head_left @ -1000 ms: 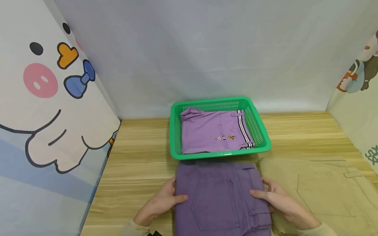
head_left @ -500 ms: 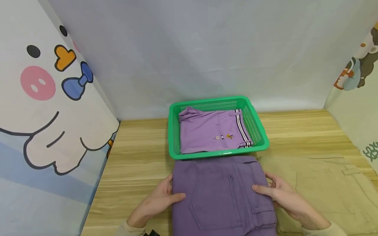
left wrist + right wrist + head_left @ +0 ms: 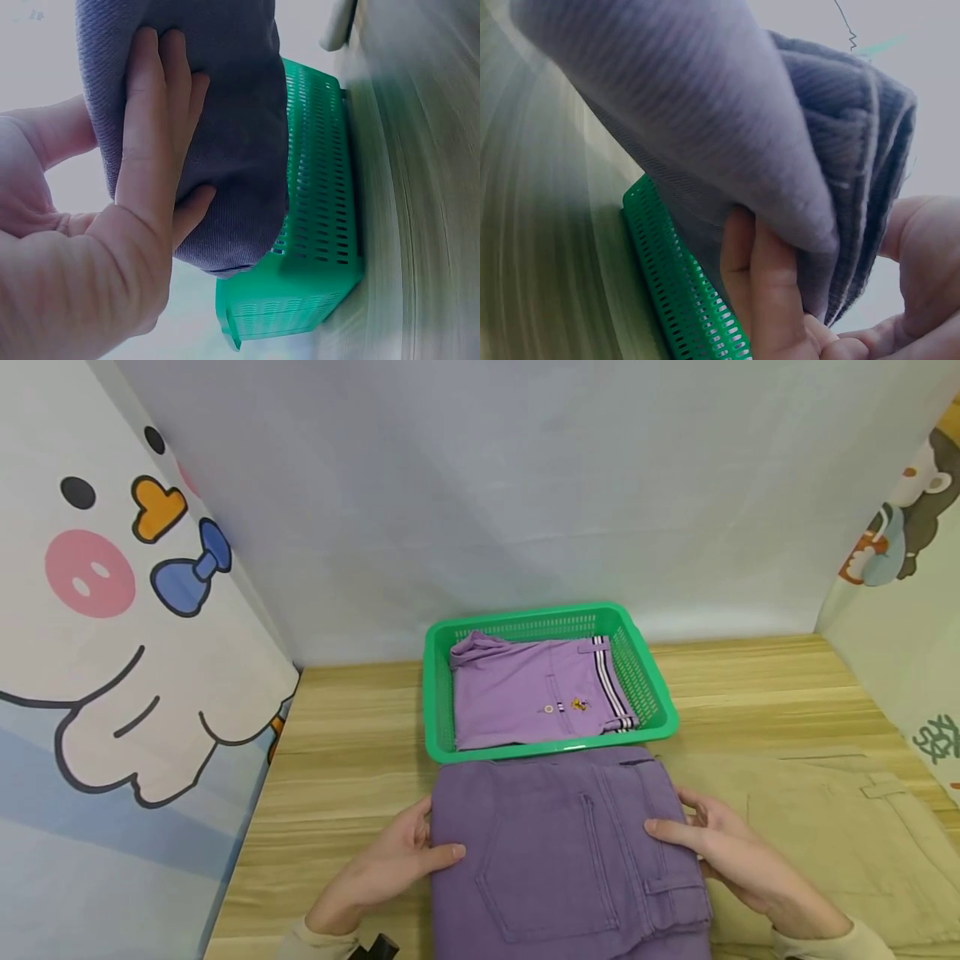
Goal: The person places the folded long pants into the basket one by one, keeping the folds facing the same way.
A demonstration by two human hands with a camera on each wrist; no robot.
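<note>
Between my hands is a folded pair of dark purple pants [image 3: 543, 852], its back pocket facing up. My left hand [image 3: 397, 860] grips the left edge, thumb on top and fingers beneath, as the left wrist view shows. At the waistband side my right hand [image 3: 720, 843] pinches the folded layers; in the right wrist view its fingers press under the fabric [image 3: 705, 127]. Both wrist views show the pants lifted off the table. Just beyond their far edge stands a green plastic basket [image 3: 663, 718], holding folded light purple pants [image 3: 517, 693] with a striped waistband.
Folded khaki pants [image 3: 817, 843] lie on the wooden table [image 3: 337, 760] at the right, partly under my right forearm. A pale curtain [image 3: 480, 502] hangs behind the basket. Printed cartoon panels [image 3: 112, 693] border the left and right sides.
Both hands have carried the dark purple pants slightly forward and up, so their far edge now meets the basket's front rim in the head view. The head view has shifted slightly.
</note>
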